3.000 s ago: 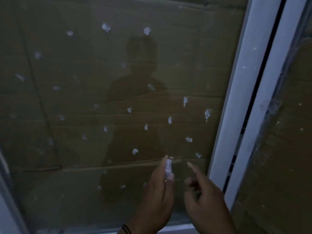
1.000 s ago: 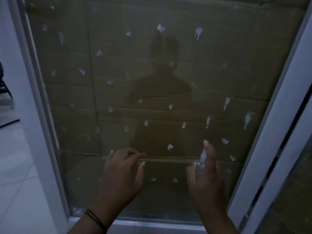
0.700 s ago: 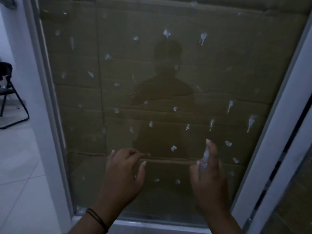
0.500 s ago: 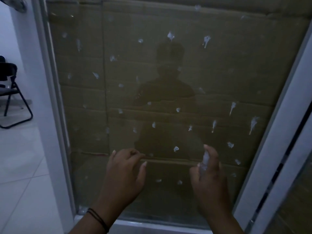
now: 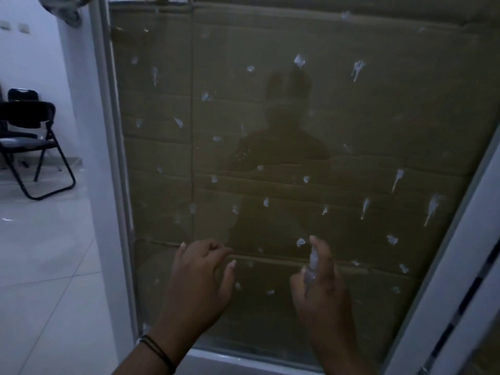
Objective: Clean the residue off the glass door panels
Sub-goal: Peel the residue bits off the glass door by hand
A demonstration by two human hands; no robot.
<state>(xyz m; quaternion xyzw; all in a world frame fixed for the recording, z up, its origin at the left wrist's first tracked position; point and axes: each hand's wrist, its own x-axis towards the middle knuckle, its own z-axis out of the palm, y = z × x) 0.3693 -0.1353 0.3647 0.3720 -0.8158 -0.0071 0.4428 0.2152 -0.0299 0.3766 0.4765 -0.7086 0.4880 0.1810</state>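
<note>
Dim room, white tiled floor (image 5: 40,280), glass door panel (image 5: 378,117) filling most of the view. Nearest, at 6 o'clock: left hand (image 5: 197,282), black bands at the wrist, fingers loosely curled with tips at the glass, holding nothing. Right hand (image 5: 322,288) at 5 o'clock grips a small clear spray bottle (image 5: 312,262), index finger over its top, nozzle close to the pane. White residue spots (image 5: 300,60) scattered over the glass, several with drip trails at 3 o'clock. Cardboard (image 5: 351,36) behind the pane. White door frame (image 5: 108,158) alongside. Black folding chair (image 5: 29,142) far off at 9 o'clock.
</note>
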